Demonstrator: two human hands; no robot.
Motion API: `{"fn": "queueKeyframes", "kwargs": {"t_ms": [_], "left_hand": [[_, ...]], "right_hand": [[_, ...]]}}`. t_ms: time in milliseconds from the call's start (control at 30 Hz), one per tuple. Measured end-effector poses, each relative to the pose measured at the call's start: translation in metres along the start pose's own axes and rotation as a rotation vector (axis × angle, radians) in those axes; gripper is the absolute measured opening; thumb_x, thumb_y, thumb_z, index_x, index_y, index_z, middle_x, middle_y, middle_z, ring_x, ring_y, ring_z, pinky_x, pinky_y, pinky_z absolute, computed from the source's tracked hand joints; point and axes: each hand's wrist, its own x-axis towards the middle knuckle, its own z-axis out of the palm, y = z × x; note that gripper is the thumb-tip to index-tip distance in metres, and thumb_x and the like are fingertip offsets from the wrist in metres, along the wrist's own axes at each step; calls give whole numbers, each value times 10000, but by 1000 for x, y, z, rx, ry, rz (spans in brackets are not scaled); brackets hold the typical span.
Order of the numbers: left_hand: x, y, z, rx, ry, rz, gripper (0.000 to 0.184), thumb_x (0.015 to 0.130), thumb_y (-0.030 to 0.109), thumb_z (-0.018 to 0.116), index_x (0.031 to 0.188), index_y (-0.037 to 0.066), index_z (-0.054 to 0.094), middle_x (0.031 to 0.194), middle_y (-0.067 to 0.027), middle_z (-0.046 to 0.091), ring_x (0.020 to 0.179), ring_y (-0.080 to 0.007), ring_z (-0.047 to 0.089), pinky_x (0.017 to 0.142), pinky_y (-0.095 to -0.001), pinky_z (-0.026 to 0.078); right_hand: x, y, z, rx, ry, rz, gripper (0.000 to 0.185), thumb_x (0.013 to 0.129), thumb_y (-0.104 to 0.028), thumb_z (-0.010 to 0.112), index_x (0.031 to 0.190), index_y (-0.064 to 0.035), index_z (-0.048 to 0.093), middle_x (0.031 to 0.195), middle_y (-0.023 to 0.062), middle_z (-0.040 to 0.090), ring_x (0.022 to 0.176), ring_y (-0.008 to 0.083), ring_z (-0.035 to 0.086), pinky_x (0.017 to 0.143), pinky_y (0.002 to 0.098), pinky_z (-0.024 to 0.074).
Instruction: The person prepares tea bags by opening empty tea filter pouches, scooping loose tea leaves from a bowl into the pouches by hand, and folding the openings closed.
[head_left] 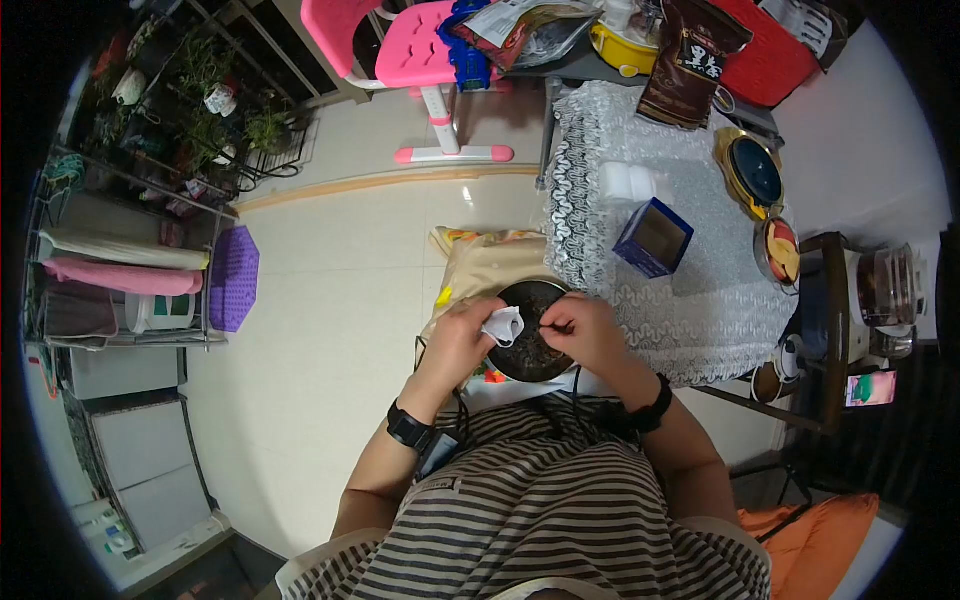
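My left hand (460,340) grips a small white pouch (505,325) that looks like an empty tea bag, its mouth open toward the right. Opposite it, my right hand (592,338) is closed in a pinch, with dark bits showing at the fingertips. Both hands are over a round dark pan (533,378) resting at my lap. Dark loose leaves (530,355) cover its bottom; the hands hide its left and right sides. Under the pan lies a beige patterned cloth (480,260).
On the lace-covered table (690,335) to the right stand an open blue box (655,238), white round items (628,183), a brown pouch (690,65) and a dark-lidded pot (755,170). A pink chair (418,48) is ahead; a drying rack (130,250) stands at left.
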Motion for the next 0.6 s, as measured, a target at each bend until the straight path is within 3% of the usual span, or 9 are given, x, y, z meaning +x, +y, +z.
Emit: {"fn": "queueKeyframes", "kwargs": {"t_ms": [133, 267, 367, 433, 600], "left_hand": [[1, 0, 3, 41, 6, 9, 453, 656, -56, 676, 1100, 20, 624, 1020, -167, 655, 975, -361, 623, 847, -411, 504], [5, 4, 5, 68, -6, 8, 445, 653, -47, 683, 1090, 22, 627, 1010, -163, 658, 967, -365, 625, 841, -413, 504], [6, 8, 8, 84, -10, 12, 435, 647, -39, 688, 1074, 22, 629, 997, -161, 660, 945, -366, 629, 828, -411, 504], [7, 8, 10, 99, -8, 32, 429, 646, -35, 690, 1067, 23, 628, 975, -159, 661, 922, -368, 631, 815, -414, 504], [7, 7, 13, 97, -27, 18, 432, 652, -39, 687, 1075, 19, 622, 987, -169, 653, 934, -371, 626, 821, -415, 499]], "right_hand": [[-1, -12, -14, 416, 23, 234, 152, 761, -103, 777, 868, -19, 708, 801, 78, 704, 721, 129, 676, 668, 253, 539], [0, -25, -24, 474, 20, 299, 147, 789, -115, 772, 864, -9, 704, 839, 59, 719, 760, 91, 667, 690, 235, 535], [-1, -31, -24, 444, 3, 256, 149, 773, -100, 770, 881, -23, 702, 812, 61, 698, 724, 121, 668, 678, 248, 543], [0, -35, -23, 169, 48, 39, 144, 754, -84, 761, 871, -38, 689, 805, 75, 664, 701, 178, 667, 659, 284, 547], [0, -40, -16, 29, 97, -105, 129, 735, -67, 738, 832, -40, 658, 860, 101, 630, 742, 277, 647, 670, 365, 532]]}}
